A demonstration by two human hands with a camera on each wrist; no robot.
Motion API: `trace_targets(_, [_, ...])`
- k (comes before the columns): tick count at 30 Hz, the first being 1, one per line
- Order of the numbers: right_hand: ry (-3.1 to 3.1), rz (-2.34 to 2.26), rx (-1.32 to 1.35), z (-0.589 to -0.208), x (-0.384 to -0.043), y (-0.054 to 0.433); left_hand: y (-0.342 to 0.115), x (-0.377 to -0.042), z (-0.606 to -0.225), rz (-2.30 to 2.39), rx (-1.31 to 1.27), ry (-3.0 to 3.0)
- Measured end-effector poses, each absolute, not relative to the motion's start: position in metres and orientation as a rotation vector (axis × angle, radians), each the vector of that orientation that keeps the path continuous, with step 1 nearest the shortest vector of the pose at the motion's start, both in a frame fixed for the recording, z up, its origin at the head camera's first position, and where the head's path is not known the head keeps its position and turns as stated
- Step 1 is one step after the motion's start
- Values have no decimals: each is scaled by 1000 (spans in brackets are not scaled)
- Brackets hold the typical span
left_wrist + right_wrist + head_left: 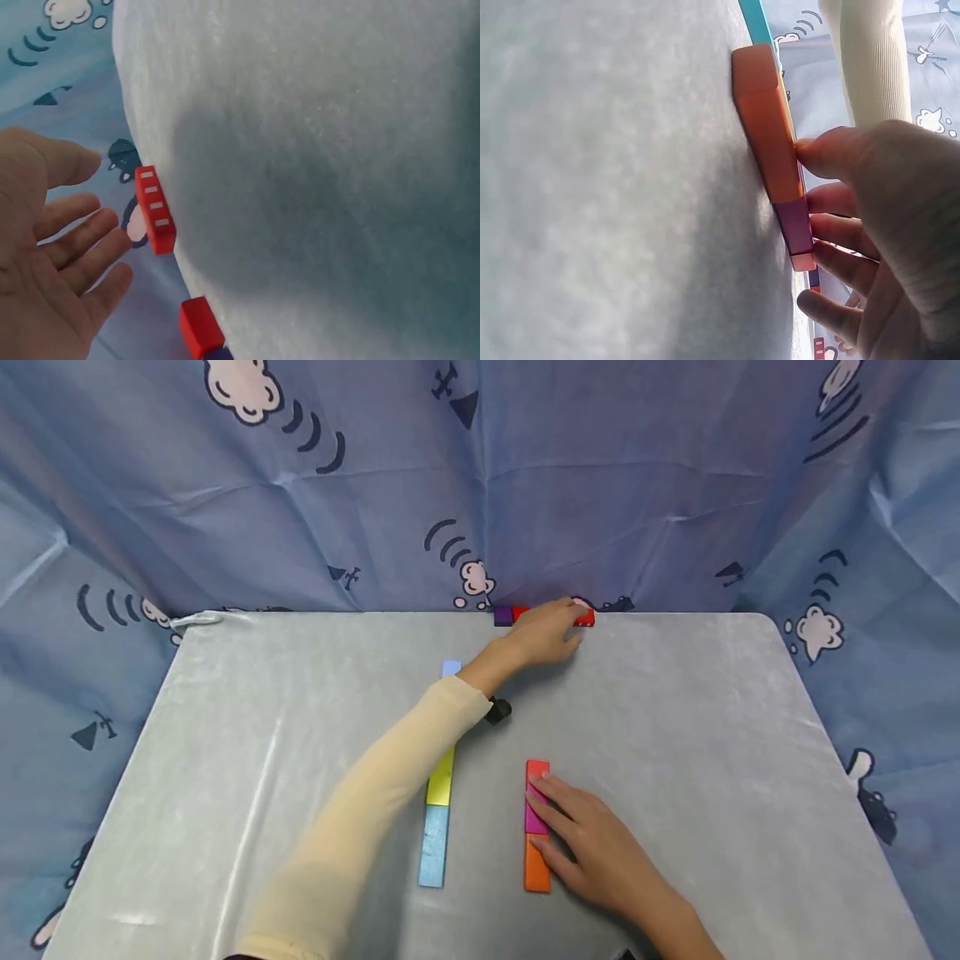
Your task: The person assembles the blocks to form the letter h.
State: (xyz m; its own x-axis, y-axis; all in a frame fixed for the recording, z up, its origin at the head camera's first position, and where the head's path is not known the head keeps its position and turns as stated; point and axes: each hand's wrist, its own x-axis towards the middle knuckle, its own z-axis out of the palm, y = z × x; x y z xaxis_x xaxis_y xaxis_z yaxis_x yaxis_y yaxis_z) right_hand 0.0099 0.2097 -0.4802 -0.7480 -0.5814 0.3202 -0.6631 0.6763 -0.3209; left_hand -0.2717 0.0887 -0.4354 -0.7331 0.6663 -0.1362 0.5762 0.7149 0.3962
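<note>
My left hand (542,633) reaches to the table's far edge with its fingers loosely extended. Beside it in the left wrist view lie a red block with several white marks (156,214) and a plain red block (199,326), with a gap between them; the hand holds neither. A dark purple block (503,616) adjoins the plain red one. Nearer the front, my right hand (600,843) rests its fingertips on a straight row: a coral-red block (537,767), a magenta block (536,822) and an orange block (537,870). Its thumb touches the orange one.
Left of the right hand runs another row, with a light blue block (452,667), a yellow block (441,777) and a sky-blue block (433,847). The cream left sleeve (375,793) hides its middle. A patterned blue curtain (585,510) hangs behind the grey table (690,735).
</note>
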Motion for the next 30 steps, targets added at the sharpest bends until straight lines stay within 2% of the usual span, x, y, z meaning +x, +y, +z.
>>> trace_targets(12, [-2658, 641, 1016, -483, 13, 209, 107, -279, -454, 334, 1030, 2648])
trace_targets(30, [-2674, 660, 996, -482, 11, 210, 106, -278, -451, 254, 1062, 2658])
